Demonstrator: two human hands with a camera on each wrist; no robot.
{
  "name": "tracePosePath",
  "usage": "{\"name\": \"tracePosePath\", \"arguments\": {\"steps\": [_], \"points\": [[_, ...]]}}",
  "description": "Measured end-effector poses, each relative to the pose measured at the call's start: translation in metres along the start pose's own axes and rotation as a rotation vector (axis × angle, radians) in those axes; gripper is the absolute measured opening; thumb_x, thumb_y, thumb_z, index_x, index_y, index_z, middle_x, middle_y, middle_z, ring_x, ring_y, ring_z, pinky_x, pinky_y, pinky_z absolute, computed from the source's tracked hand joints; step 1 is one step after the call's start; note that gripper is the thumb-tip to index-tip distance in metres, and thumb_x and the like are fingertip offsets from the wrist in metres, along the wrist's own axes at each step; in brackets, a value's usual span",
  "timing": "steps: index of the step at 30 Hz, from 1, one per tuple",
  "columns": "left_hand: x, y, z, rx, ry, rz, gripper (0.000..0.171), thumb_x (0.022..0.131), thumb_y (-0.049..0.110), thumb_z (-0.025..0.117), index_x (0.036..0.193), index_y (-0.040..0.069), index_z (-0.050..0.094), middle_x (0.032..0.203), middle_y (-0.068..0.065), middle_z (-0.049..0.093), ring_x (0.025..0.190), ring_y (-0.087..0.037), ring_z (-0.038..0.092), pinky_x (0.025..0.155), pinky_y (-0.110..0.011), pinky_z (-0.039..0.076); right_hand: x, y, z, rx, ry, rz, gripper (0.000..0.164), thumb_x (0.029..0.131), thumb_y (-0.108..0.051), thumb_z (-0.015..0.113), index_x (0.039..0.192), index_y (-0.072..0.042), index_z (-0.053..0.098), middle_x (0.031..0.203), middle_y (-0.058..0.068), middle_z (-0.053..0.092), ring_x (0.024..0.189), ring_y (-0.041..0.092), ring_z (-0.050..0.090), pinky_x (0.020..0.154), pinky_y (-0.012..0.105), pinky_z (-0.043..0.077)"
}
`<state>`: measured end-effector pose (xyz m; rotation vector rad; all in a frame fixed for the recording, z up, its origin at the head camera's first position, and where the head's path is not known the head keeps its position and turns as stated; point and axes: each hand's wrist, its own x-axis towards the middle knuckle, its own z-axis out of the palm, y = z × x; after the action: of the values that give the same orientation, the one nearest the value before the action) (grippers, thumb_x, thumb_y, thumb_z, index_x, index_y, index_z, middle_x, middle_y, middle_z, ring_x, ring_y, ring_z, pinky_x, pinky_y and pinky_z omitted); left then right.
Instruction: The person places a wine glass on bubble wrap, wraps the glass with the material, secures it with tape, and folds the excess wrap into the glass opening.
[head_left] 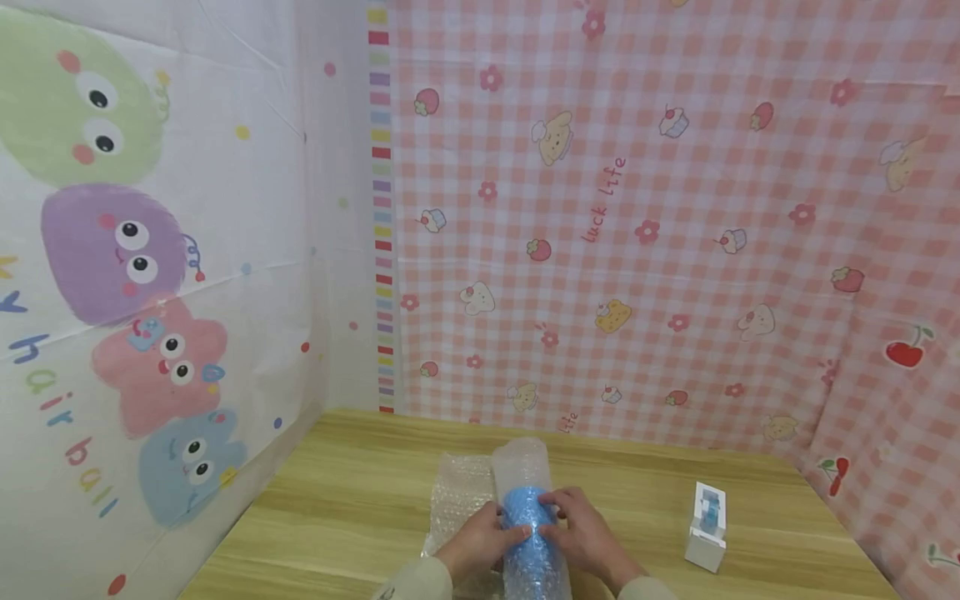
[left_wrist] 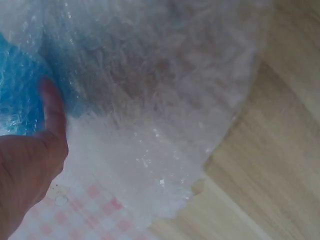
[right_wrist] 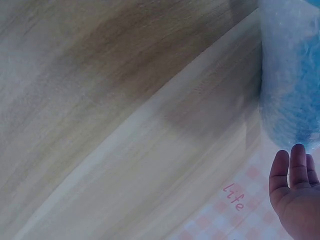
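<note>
A blue cylinder point(head_left: 527, 546) lies lengthwise on the table, rolled up in clear bubble wrap point(head_left: 522, 462). The wrap extends past its far end, and a loose flat part point(head_left: 459, 500) spreads to the left. My left hand point(head_left: 477, 537) grips the cylinder's left side with the thumb across its top. From the right, my right hand point(head_left: 588, 533) holds it, thumb on top and fingers bent over the side. In the left wrist view, one finger point(left_wrist: 54, 112) lies along the wrapped blue surface. The right wrist view shows fingertips point(right_wrist: 297, 162) at the roll's edge.
A small white box-shaped holder point(head_left: 707, 529) with a clear bluish piece on top stands to the right on the wooden table point(head_left: 337, 500). A pink checked cloth point(head_left: 622, 275) hangs behind, and a white cartoon-printed cloth point(head_left: 255, 208) hangs at the left.
</note>
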<state>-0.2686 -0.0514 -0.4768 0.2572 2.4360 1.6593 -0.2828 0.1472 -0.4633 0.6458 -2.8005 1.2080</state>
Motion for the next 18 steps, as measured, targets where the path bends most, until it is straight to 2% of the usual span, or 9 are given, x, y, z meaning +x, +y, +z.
{"name": "tracePosePath", "arguments": {"steps": [2,4,9,14,17,18], "points": [[-0.002,0.0,0.001,0.006,0.006,-0.009,0.054,0.096,0.028,0.066,0.126,-0.012,0.046,0.109,-0.026,0.061,0.102,-0.044,0.061,0.083,-0.06,0.052,-0.001,0.001,-0.001,0.004,0.0,0.011,0.035,0.089,-0.013,0.072,0.121,-0.002,0.062,0.12,0.019,0.054,0.103,0.039,0.058,0.08,0.052,0.054],[-0.002,-0.001,0.0,0.017,0.005,0.012,0.056,0.097,0.029,0.065,0.131,-0.012,0.046,0.115,-0.029,0.06,0.107,-0.046,0.059,0.088,-0.061,0.05,-0.001,0.002,-0.002,0.01,0.007,0.028,0.036,0.089,-0.014,0.073,0.121,-0.002,0.061,0.12,0.019,0.055,0.102,0.038,0.059,0.08,0.051,0.054],[-0.001,-0.002,-0.003,0.045,-0.046,0.067,0.058,0.1,0.027,0.059,0.14,-0.012,0.043,0.123,-0.033,0.058,0.108,-0.046,0.06,0.089,-0.059,0.051,-0.003,0.005,0.0,0.019,0.013,0.073,0.044,0.09,-0.02,0.073,0.124,0.001,0.057,0.121,0.02,0.056,0.102,0.037,0.06,0.079,0.048,0.055],[0.0,-0.003,-0.009,0.116,-0.082,0.036,0.062,0.102,0.03,0.055,0.141,-0.016,0.038,0.134,-0.038,0.048,0.12,-0.052,0.051,0.099,-0.062,0.043,-0.005,0.006,0.003,-0.011,0.023,-0.018,0.047,0.089,-0.023,0.074,0.126,0.002,0.059,0.122,0.021,0.055,0.099,0.036,0.061,0.076,0.045,0.055],[0.002,-0.004,-0.013,0.139,-0.086,0.012,0.062,0.102,0.031,0.055,0.14,-0.016,0.04,0.136,-0.037,0.047,0.125,-0.054,0.046,0.104,-0.063,0.036,-0.004,0.003,0.004,-0.016,0.025,-0.061,0.047,0.088,-0.022,0.075,0.125,0.003,0.06,0.124,0.024,0.055,0.099,0.04,0.061,0.078,0.049,0.055],[0.003,-0.005,-0.013,0.127,-0.079,0.005,0.06,0.101,0.029,0.056,0.139,-0.016,0.041,0.132,-0.038,0.049,0.122,-0.053,0.048,0.102,-0.063,0.039,-0.003,0.001,0.004,-0.015,0.022,-0.064,0.047,0.087,-0.021,0.076,0.125,0.003,0.061,0.123,0.024,0.055,0.099,0.04,0.061,0.078,0.051,0.055]]}}
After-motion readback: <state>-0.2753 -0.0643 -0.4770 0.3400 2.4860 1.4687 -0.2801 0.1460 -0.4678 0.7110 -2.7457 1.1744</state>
